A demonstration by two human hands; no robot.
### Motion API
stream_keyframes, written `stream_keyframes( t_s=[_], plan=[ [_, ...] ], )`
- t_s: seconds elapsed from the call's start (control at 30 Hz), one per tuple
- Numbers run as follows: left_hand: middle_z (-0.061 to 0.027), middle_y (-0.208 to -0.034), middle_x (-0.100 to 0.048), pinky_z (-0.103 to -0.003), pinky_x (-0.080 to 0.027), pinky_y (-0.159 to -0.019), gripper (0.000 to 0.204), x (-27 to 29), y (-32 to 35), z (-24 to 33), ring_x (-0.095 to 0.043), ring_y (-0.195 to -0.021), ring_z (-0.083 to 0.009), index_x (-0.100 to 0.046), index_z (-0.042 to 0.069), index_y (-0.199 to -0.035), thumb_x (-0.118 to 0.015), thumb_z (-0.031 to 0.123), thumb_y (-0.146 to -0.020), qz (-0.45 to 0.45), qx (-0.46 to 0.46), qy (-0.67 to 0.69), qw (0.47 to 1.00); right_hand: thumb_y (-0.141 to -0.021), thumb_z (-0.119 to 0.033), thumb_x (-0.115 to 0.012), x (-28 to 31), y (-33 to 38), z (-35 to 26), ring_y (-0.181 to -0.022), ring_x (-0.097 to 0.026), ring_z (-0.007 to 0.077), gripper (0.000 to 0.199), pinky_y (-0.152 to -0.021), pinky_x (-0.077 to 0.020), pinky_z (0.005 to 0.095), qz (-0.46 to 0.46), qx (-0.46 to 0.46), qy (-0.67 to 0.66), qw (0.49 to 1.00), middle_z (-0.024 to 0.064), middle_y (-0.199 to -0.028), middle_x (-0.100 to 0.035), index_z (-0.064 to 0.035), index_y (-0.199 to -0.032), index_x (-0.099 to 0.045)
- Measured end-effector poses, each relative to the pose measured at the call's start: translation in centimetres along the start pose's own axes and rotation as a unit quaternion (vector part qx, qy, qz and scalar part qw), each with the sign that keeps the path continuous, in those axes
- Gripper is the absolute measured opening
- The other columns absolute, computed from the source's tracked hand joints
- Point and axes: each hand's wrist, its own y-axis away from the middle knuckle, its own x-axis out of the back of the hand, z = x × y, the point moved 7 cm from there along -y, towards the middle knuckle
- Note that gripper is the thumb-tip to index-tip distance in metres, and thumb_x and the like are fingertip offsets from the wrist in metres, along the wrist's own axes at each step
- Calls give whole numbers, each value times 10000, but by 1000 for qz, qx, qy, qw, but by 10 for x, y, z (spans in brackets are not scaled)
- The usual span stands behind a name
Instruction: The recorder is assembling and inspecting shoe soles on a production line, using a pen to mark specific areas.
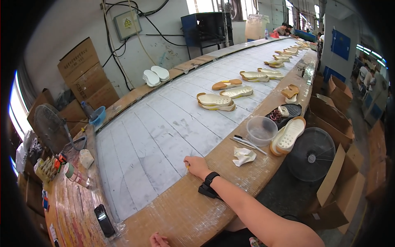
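My right hand (197, 166) rests at the near edge of a long white conveyor belt (140, 148), its fingers curled closed. A small yellow bit shows at the fingers; what it belongs to I cannot make out. Only part of my left hand (159, 239) shows at the lower edge, over the brown table border (181, 214). Its fingers are loosely bent and a little apart, with nothing visible in them. On the belt ahead lie a pair of cream shoe soles (214, 101), another cream sole (236, 92) and a tan-edged sole (226, 84). Several more pairs stretch into the distance.
Right of my hand are crumpled paper (243, 156), pens (249, 144), a clear plastic bowl (262, 131) and upright soles (289, 136). A floor fan (311, 154) and open cartons (341, 189) stand beyond. A phone (104, 220) and jar (76, 175) lie left; white soles (156, 75) sit on the far ledge.
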Motion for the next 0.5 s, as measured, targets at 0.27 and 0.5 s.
stream_keyframes(
  t_s=[0.27, 0.5],
  plan=[
    [29, -573, -426, -214, -299, -483, 298, 2, 1, -3, -363, -517, -67, -507, 70, -670, -457, 265, -890, 4, -16, 2, 1000, -701, -83, -509, 6, 2, -2, -713, -579, 292, 155, -617, -431, 389, -2, -3, -11, 1000, 101, -728, -612, -93, -837, -584],
    [-1, -606, -482, -236, -371, -521, 269, 1, 4, 3, -437, -560, -97, -545, 31, -752, -455, 241, -895, -12, -23, -18, 999, -693, -71, -509, 7, 2, -2, -728, -581, 284, 172, -616, -431, 383, -10, -13, -1, 1000, 93, -740, -614, -100, -845, -583]
  ],
)
